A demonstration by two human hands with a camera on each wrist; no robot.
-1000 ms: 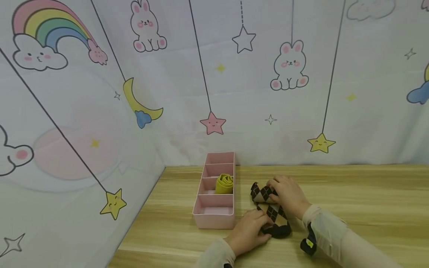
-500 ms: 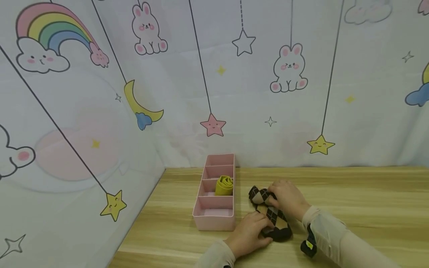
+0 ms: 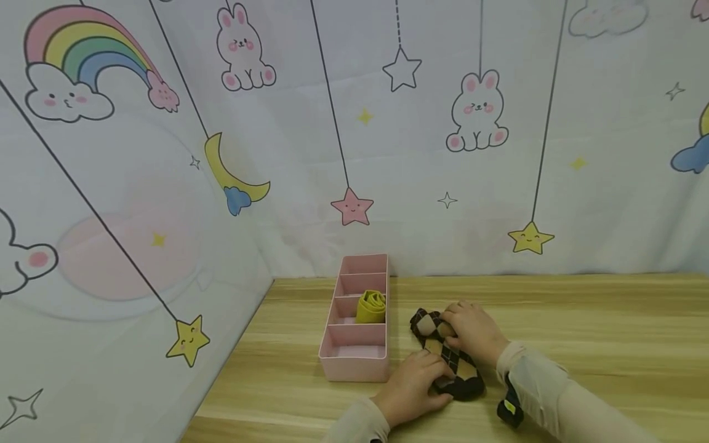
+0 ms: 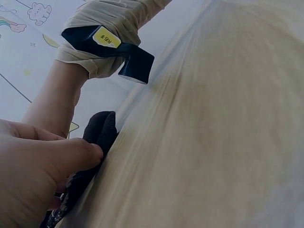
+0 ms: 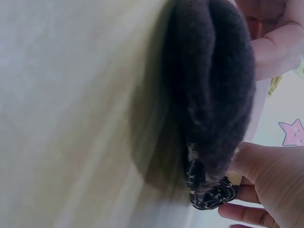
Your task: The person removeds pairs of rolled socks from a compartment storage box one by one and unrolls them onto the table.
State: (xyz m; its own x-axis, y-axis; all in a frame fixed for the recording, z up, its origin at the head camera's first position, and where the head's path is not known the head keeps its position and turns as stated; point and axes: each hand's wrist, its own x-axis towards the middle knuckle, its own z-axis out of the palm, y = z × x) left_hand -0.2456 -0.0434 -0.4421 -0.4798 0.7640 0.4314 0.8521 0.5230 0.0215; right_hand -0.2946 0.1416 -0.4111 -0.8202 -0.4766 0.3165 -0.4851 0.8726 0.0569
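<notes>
An argyle sock (image 3: 465, 369) in black, tan and grey lies on the wooden table, its far end doubled over into a thick fold. My right hand (image 3: 475, 334) grips that fold, fingers over the top and thumb on the near side. At the near end my left hand (image 3: 412, 387) holds the sock's left edge, with the thumb by the black tip. Close up in the left wrist view, the left thumb presses against the black fabric (image 4: 100, 130). In the right wrist view the dark sock end (image 5: 216, 90) fills the middle, and the right fingers (image 5: 249, 214) reach around the patterned part.
Left of the sock stands a pink divided box (image 3: 354, 369). A rolled yellow cloth (image 3: 371, 307) sits in its second compartment from the front. Behind the table (image 3: 609, 320) hangs a white curtain (image 3: 421, 166) printed with rabbits and stars. A black wrist camera (image 3: 509, 409) is strapped to the right forearm.
My right hand has come slightly nearer along the sock, drawing the folded far end a little towards the left hand. The left hand stays at the near end.
</notes>
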